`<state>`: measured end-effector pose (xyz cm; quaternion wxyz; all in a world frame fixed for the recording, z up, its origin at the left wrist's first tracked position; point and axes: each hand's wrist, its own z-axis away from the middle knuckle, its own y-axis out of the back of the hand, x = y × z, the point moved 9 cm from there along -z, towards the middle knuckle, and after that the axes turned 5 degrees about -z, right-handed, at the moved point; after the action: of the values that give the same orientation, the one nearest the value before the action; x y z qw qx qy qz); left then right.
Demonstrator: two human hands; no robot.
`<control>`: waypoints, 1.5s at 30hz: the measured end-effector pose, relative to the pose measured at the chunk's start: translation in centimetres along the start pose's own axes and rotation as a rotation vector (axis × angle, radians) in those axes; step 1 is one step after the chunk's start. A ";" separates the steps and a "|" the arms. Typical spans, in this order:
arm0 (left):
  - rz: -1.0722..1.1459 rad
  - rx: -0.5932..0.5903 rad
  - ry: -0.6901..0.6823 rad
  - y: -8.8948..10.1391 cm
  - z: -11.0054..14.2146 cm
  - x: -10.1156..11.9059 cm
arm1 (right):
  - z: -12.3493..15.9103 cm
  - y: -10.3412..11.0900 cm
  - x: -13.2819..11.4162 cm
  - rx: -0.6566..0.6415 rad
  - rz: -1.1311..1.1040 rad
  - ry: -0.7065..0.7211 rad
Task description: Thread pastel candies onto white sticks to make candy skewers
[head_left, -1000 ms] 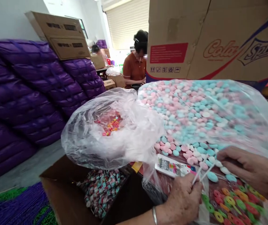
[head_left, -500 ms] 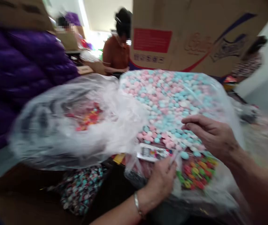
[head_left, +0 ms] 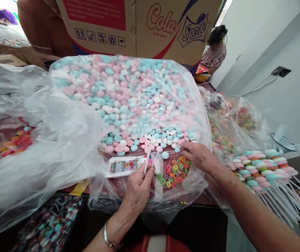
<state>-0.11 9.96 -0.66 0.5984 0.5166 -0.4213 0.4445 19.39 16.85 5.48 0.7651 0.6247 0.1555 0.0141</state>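
Observation:
My left hand (head_left: 141,185), a bracelet on its wrist, is closed around white plastic sticks (head_left: 147,160) that point up and away from me. It hovers over a printed white packet (head_left: 122,166). My right hand (head_left: 196,154) has its fingers curled together at the edge of the gummy rings (head_left: 175,169), close to the loose candies; whatever its fingertips hold is hidden. Just beyond both hands spreads a big heap of pink, blue and white button-shaped candies (head_left: 129,94), mostly under clear plastic, with loose ones spilling out in front.
Finished candy skewers (head_left: 264,168) on white sticks lie at right, near bagged gummies (head_left: 223,131). A large carton (head_left: 144,31) stands behind the heap. Crumpled plastic (head_left: 47,129) covers the left side. Below sits a box of wrapped candies (head_left: 52,220). Two other people are beyond.
The view has swung right and down, bringing the skewers at right into sight. My right hand has come down from above the heap to the gummy rings. White sticks now show clearly in my left hand.

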 end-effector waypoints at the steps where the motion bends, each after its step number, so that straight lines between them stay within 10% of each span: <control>1: 0.009 0.003 0.003 0.0 0.0 -0.1 | -0.2 -0.6 -0.3 -0.009 0.030 0.005; 10: 0.030 0.012 0.014 -0.1 0.0 -0.5 | -0.7 -1.2 -3.4 0.030 -0.152 0.200; 18: 0.020 0.011 0.020 0.0 0.0 -0.5 | 0.2 3.7 1.4 0.202 -0.119 -0.029; 27: 0.029 0.019 0.018 0.0 0.0 -0.5 | 0.2 -0.5 1.7 -0.066 0.253 -0.074; 45: 0.040 0.016 0.020 0.0 0.0 0.0 | 1.6 -0.5 0.4 -0.057 0.306 -0.075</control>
<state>-0.15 9.94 -0.64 0.5894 0.5084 -0.4217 0.4650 20.12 15.30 5.14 0.7766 0.6193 0.0293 0.1117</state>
